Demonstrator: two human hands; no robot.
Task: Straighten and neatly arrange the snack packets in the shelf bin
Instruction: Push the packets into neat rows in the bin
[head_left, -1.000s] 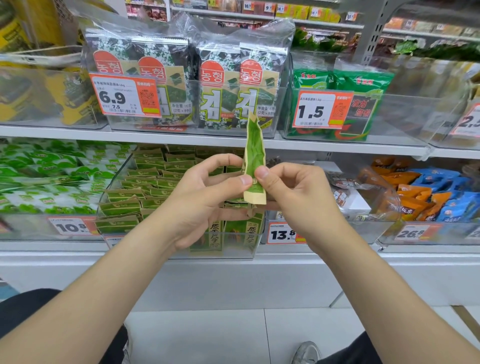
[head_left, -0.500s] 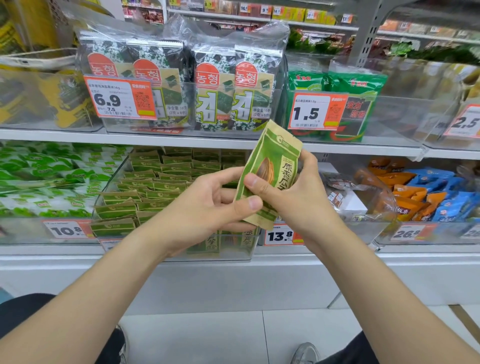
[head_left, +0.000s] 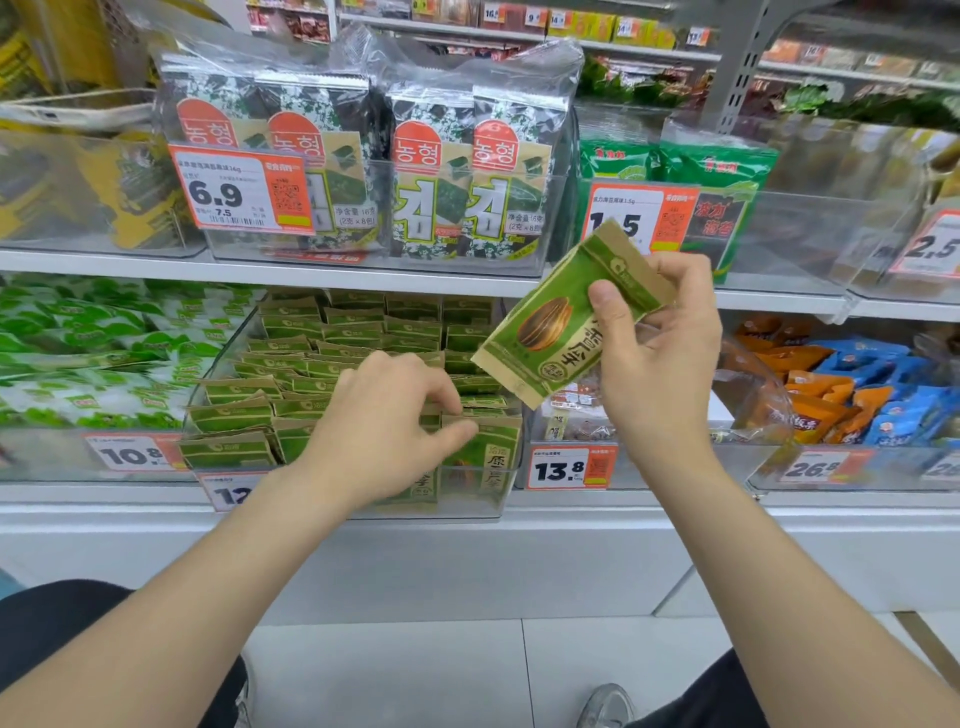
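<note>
A clear shelf bin (head_left: 506, 467) on the lower shelf holds several rows of green and tan snack packets (head_left: 322, 358) standing on edge. My right hand (head_left: 657, 358) holds one such packet (head_left: 563, 322) tilted in the air above the bin's right side, thumb on its front. My left hand (head_left: 387, 421) reaches into the front right of the bin, its thumb and fingers at the top edge of the front packet (head_left: 488, 452). Whether those fingers pinch that packet is not plain.
Seaweed packs (head_left: 363, 171) stand in a bin on the shelf above. Green packets (head_left: 93, 353) fill the bin to the left; orange and blue packets (head_left: 852, 395) fill one to the right. Price tags (head_left: 569, 467) hang on the bin fronts. White floor lies below.
My left hand has let go of the held packet and dropped into the bin. My right hand has turned the packet face-on and moved it right and up.
</note>
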